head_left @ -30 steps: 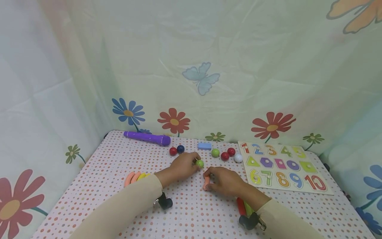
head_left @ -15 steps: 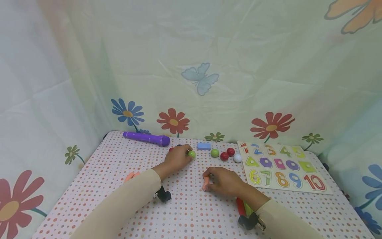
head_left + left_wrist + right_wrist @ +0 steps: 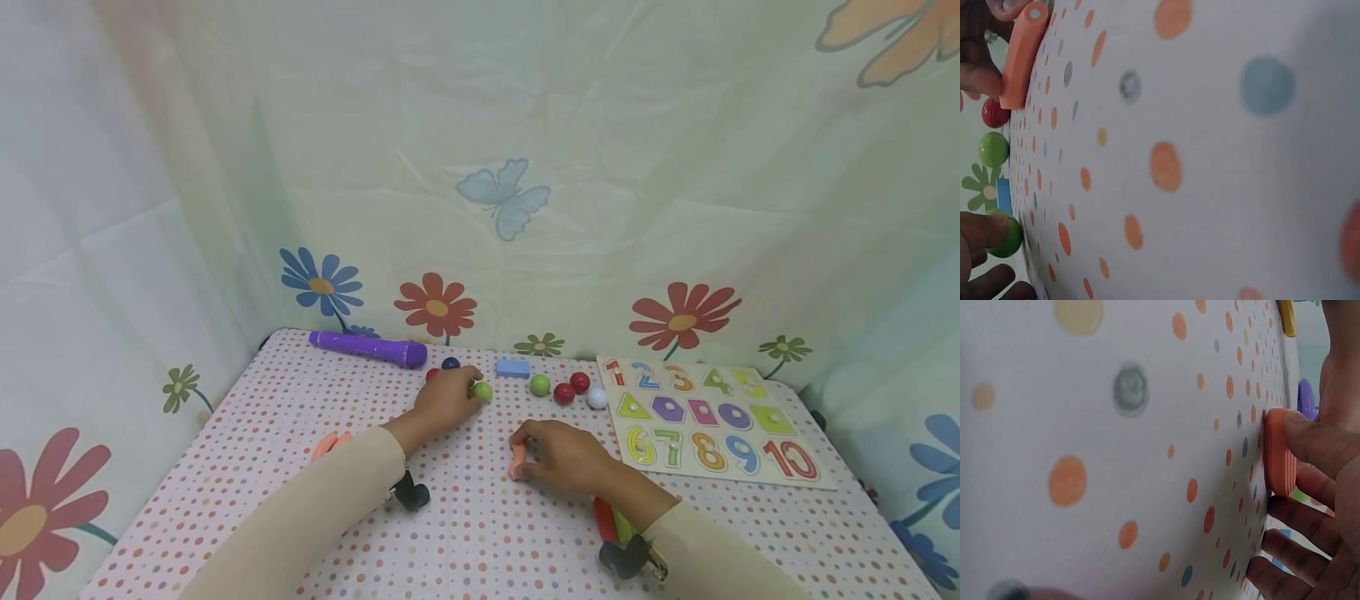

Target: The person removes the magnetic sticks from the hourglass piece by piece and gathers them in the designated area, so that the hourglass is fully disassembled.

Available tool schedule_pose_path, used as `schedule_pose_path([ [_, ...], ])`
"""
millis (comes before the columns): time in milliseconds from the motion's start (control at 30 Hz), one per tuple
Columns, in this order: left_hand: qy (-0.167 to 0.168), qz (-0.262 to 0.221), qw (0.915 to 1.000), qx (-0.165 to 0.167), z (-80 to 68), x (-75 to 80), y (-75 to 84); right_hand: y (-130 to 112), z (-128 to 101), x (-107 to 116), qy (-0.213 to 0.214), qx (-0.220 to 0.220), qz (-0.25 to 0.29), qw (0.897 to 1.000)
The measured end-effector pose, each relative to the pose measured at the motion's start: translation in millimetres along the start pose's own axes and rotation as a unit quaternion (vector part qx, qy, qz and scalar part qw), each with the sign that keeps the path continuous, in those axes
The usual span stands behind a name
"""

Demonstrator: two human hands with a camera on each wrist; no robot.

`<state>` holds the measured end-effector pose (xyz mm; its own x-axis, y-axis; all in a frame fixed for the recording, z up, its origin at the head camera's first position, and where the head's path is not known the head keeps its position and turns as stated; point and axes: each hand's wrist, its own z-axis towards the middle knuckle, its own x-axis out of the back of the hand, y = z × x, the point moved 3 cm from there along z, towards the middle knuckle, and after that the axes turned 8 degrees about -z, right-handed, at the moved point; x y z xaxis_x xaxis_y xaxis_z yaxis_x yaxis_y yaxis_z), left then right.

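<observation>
My left hand [image 3: 447,398] pinches a small green ball [image 3: 482,391] low over the dotted tabletop; in the left wrist view the thumb lies against this ball [image 3: 1010,236]. Just behind that hand are a red ball [image 3: 432,375] and a dark blue ball [image 3: 450,363], both partly hidden. My right hand [image 3: 566,457] holds a short salmon-orange plastic piece [image 3: 518,461] by its ends, near the table's middle. In the right wrist view this ridged piece [image 3: 1279,453] stands on edge at the cloth, thumb on top, the other fingers spread below.
Along the back lie a purple toy microphone [image 3: 369,348], a blue block [image 3: 513,368], another green ball [image 3: 540,384], two red balls [image 3: 564,392] and a white ball [image 3: 597,397]. A number puzzle board [image 3: 712,421] lies right. Salmon pieces [image 3: 326,445] and a red piece [image 3: 605,521] sit near the forearms.
My left hand has carried the green ball left and farther back, then dipped slightly, uncovering more of the dark blue ball. The right hand keeps its place with the orange piece.
</observation>
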<state>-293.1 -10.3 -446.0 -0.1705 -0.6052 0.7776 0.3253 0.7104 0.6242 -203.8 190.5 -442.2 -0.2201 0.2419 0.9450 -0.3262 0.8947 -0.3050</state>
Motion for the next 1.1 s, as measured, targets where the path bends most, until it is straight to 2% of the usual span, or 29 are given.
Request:
schedule_pose_path([
  [200, 0.005, 0.023, 0.9997, -0.001, -13.0, 6.9, 11.7, 0.0, -0.4, -0.8, 0.007, 0.003, -0.007, 1.0],
  [333, 0.0, 0.045, 0.9986, -0.028, -28.7, 9.6, 22.3, 1.2, -1.3, 0.5, 0.003, 0.01, -0.001, 1.0],
  [533, -0.053, 0.045, 0.9945, -0.079, -49.4, -0.7, 34.5, 3.5, -3.4, 5.6, -0.01, 0.034, 0.031, 0.999],
  [700, -0.103, 0.062, 0.9851, -0.122, -56.7, -13.4, 42.6, 5.4, -3.8, 9.6, -0.027, 0.04, 0.035, 0.998],
  [867, -0.141, 0.088, 0.9722, -0.165, -59.9, -21.6, 52.0, 11.8, -7.1, 13.1, -0.035, 0.013, 0.005, 0.999],
  [1100, -0.159, 0.134, 0.9599, -0.188, -59.7, -29.4, 56.8, 14.9, -10.5, 15.0, -0.04, 0.019, -0.029, 0.999],
])
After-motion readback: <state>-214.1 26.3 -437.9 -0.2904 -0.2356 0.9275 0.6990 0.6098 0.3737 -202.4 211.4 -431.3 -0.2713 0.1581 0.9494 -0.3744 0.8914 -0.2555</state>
